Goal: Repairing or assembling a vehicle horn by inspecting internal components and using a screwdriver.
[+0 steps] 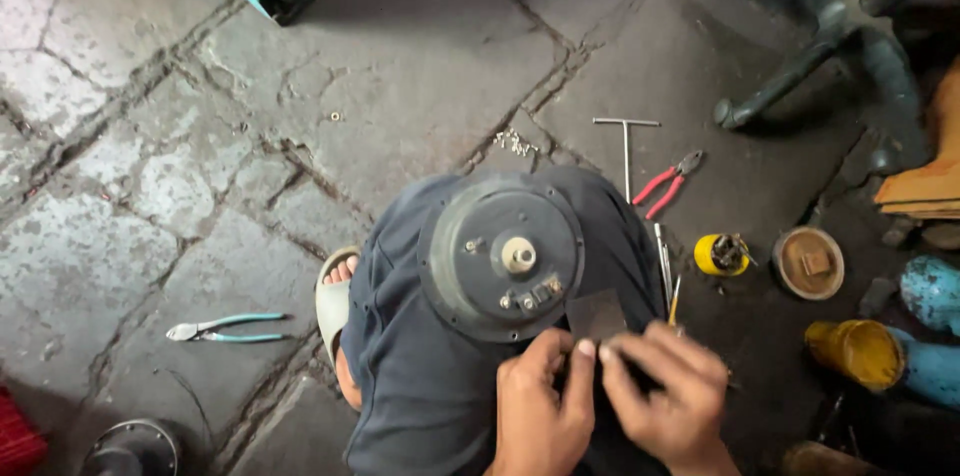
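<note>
Motor housing (501, 257), a round dark disc with a pale shaft stub in the middle, sits balanced on the person's knee, tilted a bit toward the camera. Nothing seems to clamp it there, so I reckon one shift of the leg could roll it off onto the stone floor (400, 66).

Just below its rim, both hands meet over a small dark grey square piece (596, 314). Left hand (540, 406) is curled mostly closed, thumb and forefinger pinching near the piece's lower edge. Right hand (665, 391) is also pinched in, fingertips touching the left's. Exactly which fingers have hold of it, I can't tell.

Small bits are the other worry: a scatter of little screws (515, 143) lies loose on the floor beyond the knee, near a crack, easy to kick or lose.

Right of the leg there's a T-handle wrench (627, 151), red-handled pliers (665, 184) and a yellow spool-like part (722, 254). Teal-handled pliers (225, 328) lie well apart on the left, so reaching for them probably means leaning, and that could tip the housing.
</note>
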